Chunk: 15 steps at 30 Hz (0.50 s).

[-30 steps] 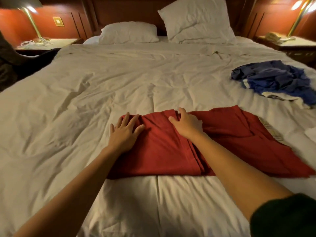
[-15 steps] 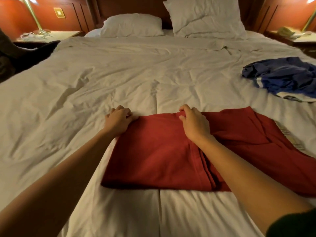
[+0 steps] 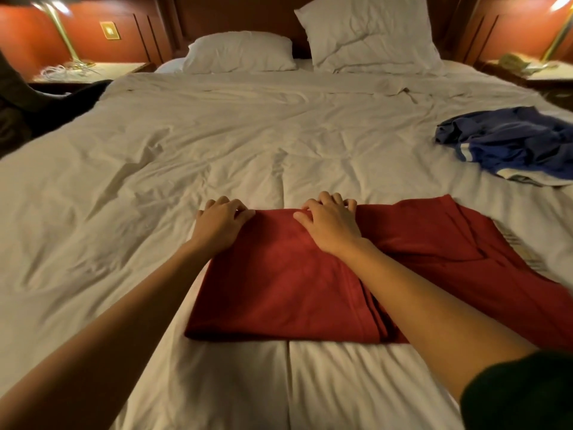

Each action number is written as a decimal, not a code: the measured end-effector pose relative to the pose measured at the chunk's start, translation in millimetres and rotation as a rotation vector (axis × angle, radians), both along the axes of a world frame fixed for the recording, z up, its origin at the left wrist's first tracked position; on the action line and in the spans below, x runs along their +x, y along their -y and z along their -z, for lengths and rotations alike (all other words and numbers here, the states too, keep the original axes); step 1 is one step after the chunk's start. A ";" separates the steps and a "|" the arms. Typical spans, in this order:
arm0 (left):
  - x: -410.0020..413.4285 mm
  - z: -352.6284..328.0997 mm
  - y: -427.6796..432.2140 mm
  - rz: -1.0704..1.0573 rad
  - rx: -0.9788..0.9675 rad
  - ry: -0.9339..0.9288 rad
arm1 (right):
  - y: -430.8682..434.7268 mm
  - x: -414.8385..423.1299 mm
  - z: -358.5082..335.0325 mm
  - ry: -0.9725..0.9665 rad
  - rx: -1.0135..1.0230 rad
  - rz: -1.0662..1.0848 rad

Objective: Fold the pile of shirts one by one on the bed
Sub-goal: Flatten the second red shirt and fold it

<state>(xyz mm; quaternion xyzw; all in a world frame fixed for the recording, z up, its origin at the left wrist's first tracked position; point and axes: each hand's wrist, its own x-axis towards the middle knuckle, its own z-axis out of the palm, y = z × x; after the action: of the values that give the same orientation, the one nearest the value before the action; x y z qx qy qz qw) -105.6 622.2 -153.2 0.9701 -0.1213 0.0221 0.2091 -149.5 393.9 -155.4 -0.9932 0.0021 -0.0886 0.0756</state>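
A red shirt point(image 3: 279, 283) lies partly folded on the white bed point(image 3: 217, 150), near its front edge. My left hand point(image 3: 221, 223) grips the shirt's far left corner with curled fingers. My right hand point(image 3: 331, 223) grips the far edge of the same fold near its middle, fingers curled over the cloth. The shirt's right part spreads flat to the right, under my right forearm. A crumpled blue shirt point(image 3: 514, 141) lies on top of a white garment point(image 3: 527, 178) at the right edge of the bed.
Two white pillows point(image 3: 369, 35) lean at the headboard. Nightstands with lamps stand at both sides point(image 3: 77, 72), point(image 3: 539, 69). Dark clothing point(image 3: 18, 100) lies off the bed's left side. Wide wrinkled duvet lies beyond the red shirt.
Both hands went from lying flat on the red shirt to curling their fingers round its far edge. The view moved closer to the bed.
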 end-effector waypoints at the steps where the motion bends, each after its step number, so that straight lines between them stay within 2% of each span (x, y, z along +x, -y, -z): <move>1: 3.4 -1.1 -1.6 0.003 -0.018 -0.002 | 3.6 5.0 -0.9 -0.027 -0.007 -0.015; 5: 19.1 -0.7 -9.4 0.007 -0.045 -0.057 | 17.6 19.4 1.5 -0.056 0.022 -0.056; 9: 30.5 7.5 -17.0 -0.012 0.010 -0.120 | 21.3 23.4 5.5 0.039 -0.003 -0.035; 12: 34.9 11.7 -17.4 -0.018 0.079 -0.153 | 20.2 22.9 12.9 -0.011 -0.040 0.024; 15: 34.5 10.4 -16.2 -0.014 0.076 -0.118 | 15.7 20.9 6.6 0.015 -0.057 0.020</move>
<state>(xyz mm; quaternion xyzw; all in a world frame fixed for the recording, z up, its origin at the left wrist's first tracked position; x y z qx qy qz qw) -71.1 638.4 -163.5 0.9777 -0.1026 -0.0382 0.1790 -128.5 378.2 -162.0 -0.9942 0.0089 -0.0970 0.0466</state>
